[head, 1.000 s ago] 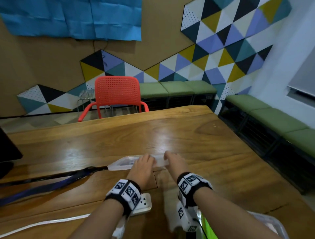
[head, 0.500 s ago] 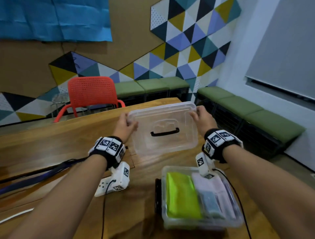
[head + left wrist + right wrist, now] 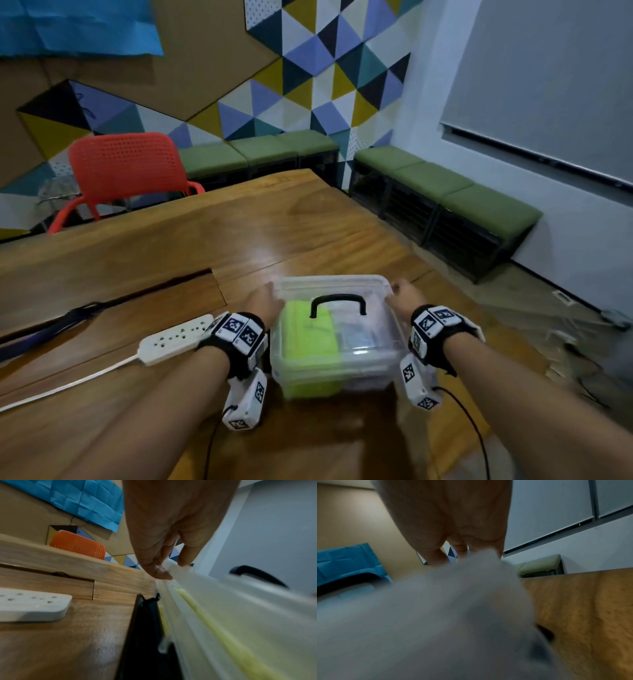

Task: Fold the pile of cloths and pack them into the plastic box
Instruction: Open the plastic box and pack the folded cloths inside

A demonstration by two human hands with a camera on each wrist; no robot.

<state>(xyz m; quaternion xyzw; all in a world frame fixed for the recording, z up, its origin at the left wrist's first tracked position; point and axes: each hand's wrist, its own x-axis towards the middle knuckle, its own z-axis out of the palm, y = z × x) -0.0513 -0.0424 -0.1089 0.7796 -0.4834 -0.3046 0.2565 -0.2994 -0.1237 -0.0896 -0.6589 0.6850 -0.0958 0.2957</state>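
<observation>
A white power strip (image 3: 176, 337) lies on the table (image 3: 137, 260) just left of the left hand (image 3: 263, 303); a red chair (image 3: 126, 171) stands beyond. Between both hands sits the clear plastic box (image 3: 371, 368), holding folded lime-green cloth (image 3: 308, 334) and paler cloths, blurred. The left hand pinches the black-handled lid (image 3: 329, 286) at its left edge, and the right hand (image 3: 404, 296) grasps its right edge.
</observation>
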